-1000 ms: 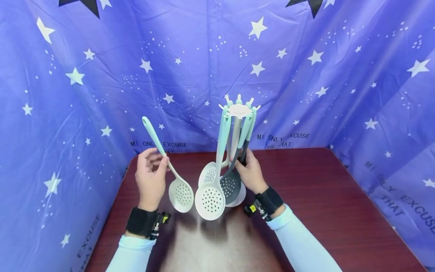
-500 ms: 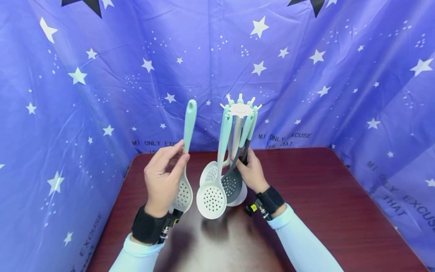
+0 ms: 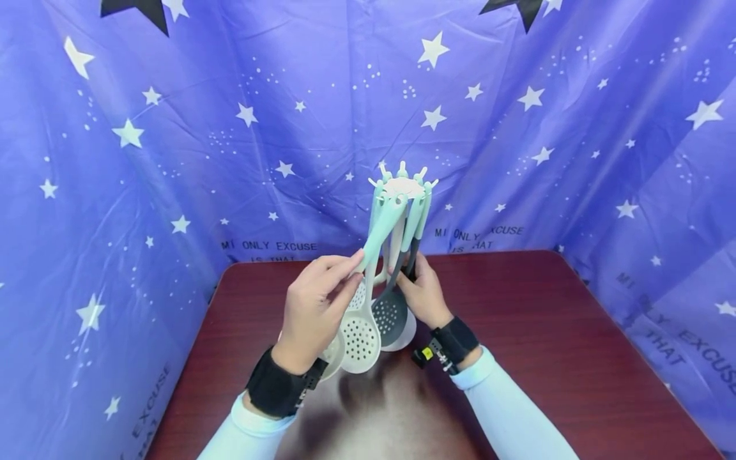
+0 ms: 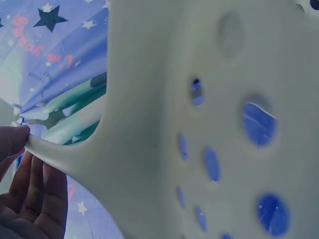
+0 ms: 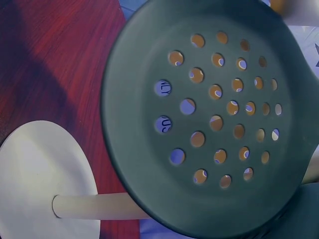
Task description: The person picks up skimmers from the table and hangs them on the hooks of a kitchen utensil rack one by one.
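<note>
At nine o'clock from the utensil rack (image 3: 404, 186), a cream skimmer (image 3: 330, 350) with a mint handle is being held by the left hand (image 3: 315, 313), its shaft being pinched between thumb and fingers. The skimmer's long axis is being tilted from its perforated head at seven o'clock up toward one o'clock, so that the handle tip is being brought against the rack's hooked crown, which lies up and to the right of the grip. A second cream skimmer (image 3: 359, 340) and a dark grey skimmer (image 3: 391, 314) are being left hanging from the crown. At three o'clock of the pole, the right hand (image 3: 424, 294) is being curled round the dark handles, steadying the rack on the dark red table (image 3: 575, 358).
</note>
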Demonstrator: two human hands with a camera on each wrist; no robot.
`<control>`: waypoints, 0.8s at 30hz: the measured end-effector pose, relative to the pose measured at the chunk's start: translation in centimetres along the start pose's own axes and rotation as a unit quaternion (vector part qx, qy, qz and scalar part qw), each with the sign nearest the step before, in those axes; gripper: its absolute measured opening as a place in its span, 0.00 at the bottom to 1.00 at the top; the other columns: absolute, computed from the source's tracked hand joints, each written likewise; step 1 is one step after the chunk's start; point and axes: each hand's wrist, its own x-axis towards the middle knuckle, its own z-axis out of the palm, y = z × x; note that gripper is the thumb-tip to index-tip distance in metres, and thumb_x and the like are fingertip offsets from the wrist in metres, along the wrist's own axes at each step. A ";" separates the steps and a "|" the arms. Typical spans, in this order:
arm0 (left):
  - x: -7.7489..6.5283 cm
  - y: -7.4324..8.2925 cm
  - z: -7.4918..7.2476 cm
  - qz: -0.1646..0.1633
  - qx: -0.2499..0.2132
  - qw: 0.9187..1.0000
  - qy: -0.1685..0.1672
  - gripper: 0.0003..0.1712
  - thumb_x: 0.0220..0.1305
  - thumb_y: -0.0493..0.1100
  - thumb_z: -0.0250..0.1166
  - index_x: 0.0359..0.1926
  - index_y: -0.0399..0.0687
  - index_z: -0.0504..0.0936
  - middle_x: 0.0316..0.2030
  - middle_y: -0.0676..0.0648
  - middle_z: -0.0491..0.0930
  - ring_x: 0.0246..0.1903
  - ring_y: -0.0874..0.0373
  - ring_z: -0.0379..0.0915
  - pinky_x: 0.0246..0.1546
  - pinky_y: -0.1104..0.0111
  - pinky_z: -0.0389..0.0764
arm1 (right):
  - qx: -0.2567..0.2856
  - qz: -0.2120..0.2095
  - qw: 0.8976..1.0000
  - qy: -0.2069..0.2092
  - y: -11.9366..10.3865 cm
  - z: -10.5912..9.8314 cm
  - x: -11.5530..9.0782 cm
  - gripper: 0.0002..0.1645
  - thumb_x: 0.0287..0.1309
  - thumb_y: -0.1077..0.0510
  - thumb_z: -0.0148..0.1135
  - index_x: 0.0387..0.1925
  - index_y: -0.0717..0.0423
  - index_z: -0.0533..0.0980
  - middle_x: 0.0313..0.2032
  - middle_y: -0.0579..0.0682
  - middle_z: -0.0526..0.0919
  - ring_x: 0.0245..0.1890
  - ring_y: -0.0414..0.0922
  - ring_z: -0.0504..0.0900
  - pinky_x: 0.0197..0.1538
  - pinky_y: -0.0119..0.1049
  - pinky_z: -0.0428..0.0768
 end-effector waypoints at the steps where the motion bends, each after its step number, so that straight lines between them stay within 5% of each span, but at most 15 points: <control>1: 0.0 0.0 0.1 -0.002 0.005 1.000 -0.005 0.21 0.64 0.34 0.73 0.59 0.45 0.87 0.42 0.48 0.85 0.36 0.58 0.76 0.37 0.77 0.74 | 0.001 0.000 1.000 -0.001 0.0 0.0 0.0 0.13 0.71 0.52 0.65 0.47 0.55 0.72 0.20 0.49 0.69 0.15 0.43 0.66 0.21 0.35 0.67; 11: -0.3 -0.3 0.5 -0.029 0.032 0.998 -0.037 0.22 0.66 0.36 0.72 0.61 0.49 0.85 0.44 0.50 0.85 0.34 0.58 0.74 0.34 0.80 0.70 | 0.008 -0.003 1.000 -0.002 0.0 0.1 0.0 0.13 0.71 0.53 0.66 0.46 0.55 0.72 0.20 0.50 0.69 0.16 0.43 0.66 0.21 0.35 0.67; 16: -0.5 -0.5 0.8 -0.034 0.039 0.998 -0.048 0.22 0.67 0.37 0.71 0.62 0.50 0.85 0.43 0.50 0.85 0.32 0.55 0.76 0.34 0.81 0.69 | 0.013 0.000 1.000 -0.001 -2.5 -0.1 -0.2 0.11 0.70 0.60 0.66 0.44 0.60 0.71 0.20 0.49 0.69 0.17 0.38 0.65 0.22 0.33 0.66; 24: -0.5 -0.5 1.0 -0.045 0.024 0.997 -0.058 0.22 0.67 0.37 0.71 0.62 0.51 0.85 0.45 0.52 0.85 0.37 0.63 0.79 0.33 0.72 0.81 | 0.002 0.003 1.000 -0.002 -3.1 -0.2 -0.1 0.10 0.70 0.63 0.65 0.45 0.62 0.72 0.22 0.50 0.70 0.18 0.37 0.66 0.24 0.33 0.67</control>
